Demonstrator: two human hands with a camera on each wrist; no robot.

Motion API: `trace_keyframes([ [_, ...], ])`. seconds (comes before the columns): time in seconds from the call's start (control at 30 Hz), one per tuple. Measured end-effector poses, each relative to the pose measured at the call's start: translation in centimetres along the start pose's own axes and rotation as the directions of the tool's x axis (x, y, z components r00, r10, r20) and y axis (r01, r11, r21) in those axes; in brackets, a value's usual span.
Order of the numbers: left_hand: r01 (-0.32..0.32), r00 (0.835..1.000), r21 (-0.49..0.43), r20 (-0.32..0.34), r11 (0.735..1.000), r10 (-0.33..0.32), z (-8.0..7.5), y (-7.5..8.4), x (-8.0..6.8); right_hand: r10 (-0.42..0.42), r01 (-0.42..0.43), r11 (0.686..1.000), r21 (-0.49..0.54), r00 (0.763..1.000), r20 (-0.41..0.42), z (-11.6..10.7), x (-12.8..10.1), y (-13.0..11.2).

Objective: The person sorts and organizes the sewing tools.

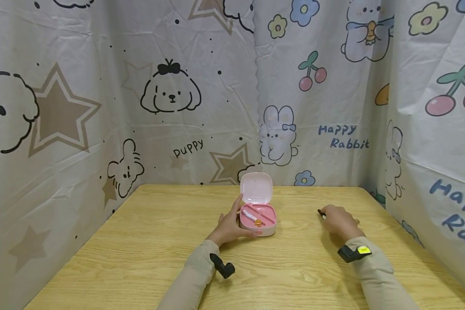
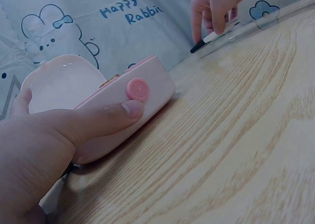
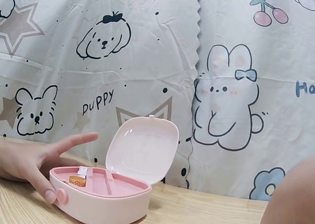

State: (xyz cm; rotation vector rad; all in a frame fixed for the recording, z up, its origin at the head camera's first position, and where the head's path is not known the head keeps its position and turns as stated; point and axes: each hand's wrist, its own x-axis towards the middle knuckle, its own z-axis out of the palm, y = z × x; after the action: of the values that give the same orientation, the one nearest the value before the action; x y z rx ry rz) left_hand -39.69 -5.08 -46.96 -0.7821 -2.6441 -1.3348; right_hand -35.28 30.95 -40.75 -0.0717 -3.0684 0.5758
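Observation:
A small pale-pink box stands on the table with its lid tipped up behind it. My left hand holds the box at its left side, thumb on the front beside a round pink button. The index finger reaches toward the lid. Inside the divided pink tray lie a slim white item and a round orange-gold piece. Off to the right, my right hand pinches a white pen with a black end, low over the table. Its fingers partly hide the pen.
The wood-grain table is walled at the back and both sides by printed curtains. A black wrist camera sits on the left sleeve, another on the right. Part of the right hand fills the right wrist view's lower right corner.

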Motion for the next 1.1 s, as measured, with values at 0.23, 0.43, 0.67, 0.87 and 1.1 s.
trace_keyframes([
  [0.23, -0.002, 1.0, 0.002, -0.004, 1.0, 0.002, 0.1, -0.5, 0.3, -0.022, 0.023, 0.999, 0.032, 1.0, -0.021, -0.1, -0.2, -0.3],
  [0.43, 0.005, 1.0, 0.011, -0.004, 1.0, -0.005, 0.1, -0.5, 0.3, -0.03, 0.031, 0.999, 0.015, 0.997, -0.07, -0.6, 0.0, -0.6],
  [0.67, 0.008, 1.0, 0.016, -0.002, 1.0, -0.008, 0.0, -0.2, 0.1, -0.037, 0.04, 0.998, 0.039, 0.997, -0.064, -1.2, 0.0, -1.2],
  [0.87, 0.013, 1.0, 0.018, -0.001, 1.0, -0.013, 0.0, -0.1, 0.1, -0.07, 0.076, 0.995, 0.069, 0.993, -0.091, -1.6, 0.0, -1.9],
  [1.1, 0.009, 1.0, 0.02, -0.001, 1.0, -0.009, 0.0, -0.2, 0.1, -0.189, 0.196, 0.98, 0.036, 0.969, -0.158, -1.9, 0.0, -2.9],
])
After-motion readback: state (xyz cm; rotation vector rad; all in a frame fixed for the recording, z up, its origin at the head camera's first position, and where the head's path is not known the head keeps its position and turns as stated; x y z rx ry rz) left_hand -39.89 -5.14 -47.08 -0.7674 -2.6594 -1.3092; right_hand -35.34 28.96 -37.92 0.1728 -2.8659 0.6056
